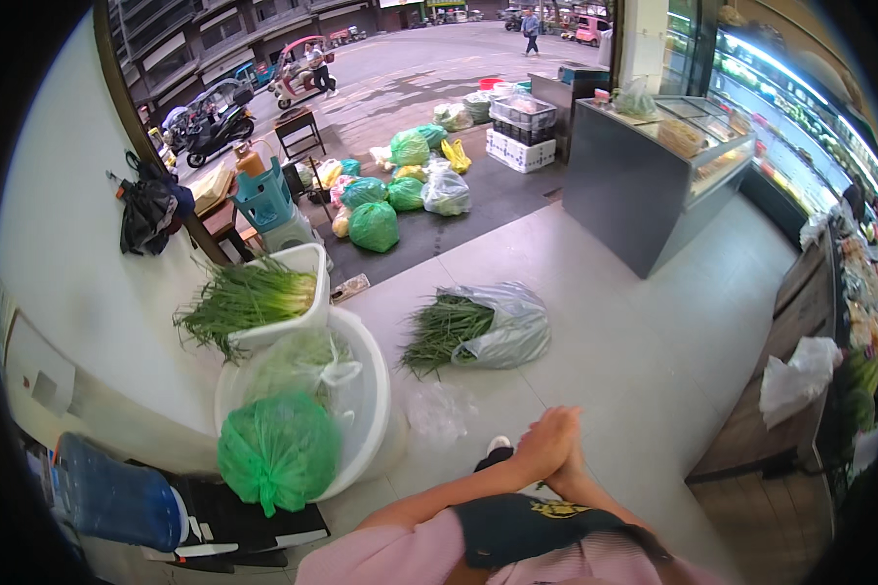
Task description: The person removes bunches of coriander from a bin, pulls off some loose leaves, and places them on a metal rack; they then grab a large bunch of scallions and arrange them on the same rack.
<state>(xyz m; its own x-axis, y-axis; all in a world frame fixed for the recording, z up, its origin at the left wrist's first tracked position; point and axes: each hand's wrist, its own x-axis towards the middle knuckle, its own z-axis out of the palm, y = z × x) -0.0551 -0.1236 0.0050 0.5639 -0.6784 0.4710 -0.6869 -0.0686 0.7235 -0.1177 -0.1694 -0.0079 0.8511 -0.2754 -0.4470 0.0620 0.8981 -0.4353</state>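
Observation:
My left hand and my right hand are pressed together in front of my apron. The left lies over the right, and what is between the palms is hidden. Beyond them on the tiled floor, a bundle of thin green stalks sticks out of a grey plastic bag. A crumpled clear plastic bag lies to the left of my hands. Neither hand touches these things.
On the left, a large white tub holds a green plastic bag and a clear bag of greens. A white bin of scallions stands behind it. Several filled bags lie by the doorway. A grey counter and wooden shelving border the right.

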